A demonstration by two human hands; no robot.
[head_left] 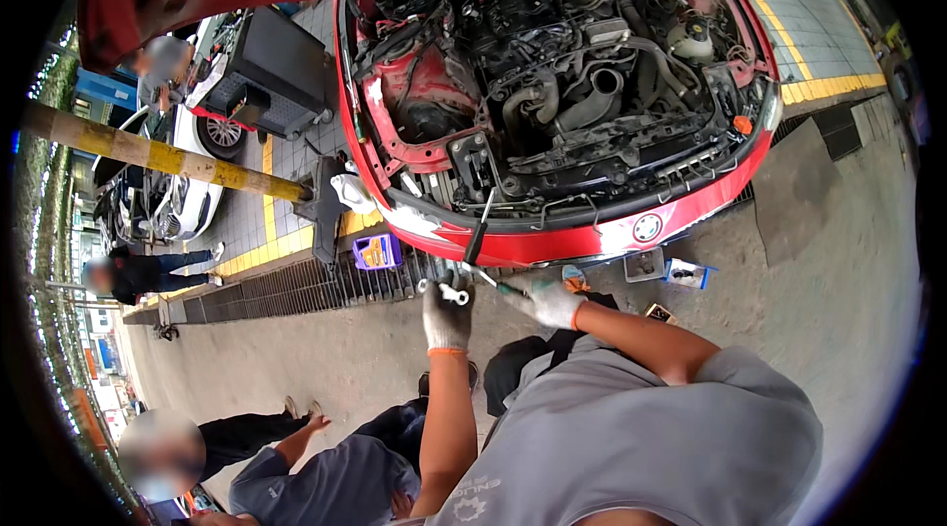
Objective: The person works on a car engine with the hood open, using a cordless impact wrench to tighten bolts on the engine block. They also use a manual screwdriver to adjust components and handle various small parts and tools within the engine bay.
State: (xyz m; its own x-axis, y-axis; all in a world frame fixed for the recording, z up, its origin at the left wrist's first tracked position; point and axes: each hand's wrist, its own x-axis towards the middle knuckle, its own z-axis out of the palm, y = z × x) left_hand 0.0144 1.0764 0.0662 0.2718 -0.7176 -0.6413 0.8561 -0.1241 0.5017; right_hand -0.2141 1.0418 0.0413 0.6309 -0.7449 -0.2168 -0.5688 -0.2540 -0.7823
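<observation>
My left hand [449,317], in a whitish glove with a dark palm, is closed in front of the red car's bumper. A shiny metal piece with rounded ends [452,293], perhaps a wrench, is held in it. Just beyond the fingers a tool with a black handle [477,242] and a slim metal shaft points up over the bumper edge; whether my left hand grips it too, I cannot tell. To the right, my right hand [550,303], also gloved, is closed around a tool with a metal shaft [480,275]. Its tip reaches toward my left hand.
The red car [552,248] stands with its hood raised and its engine bay [552,72] exposed. A purple container [377,252] and floor grating [266,279] lie left; small trays [645,265] sit by the bumper. Co-workers [326,482] are at lower left. A striped pole [168,153] crosses the left side.
</observation>
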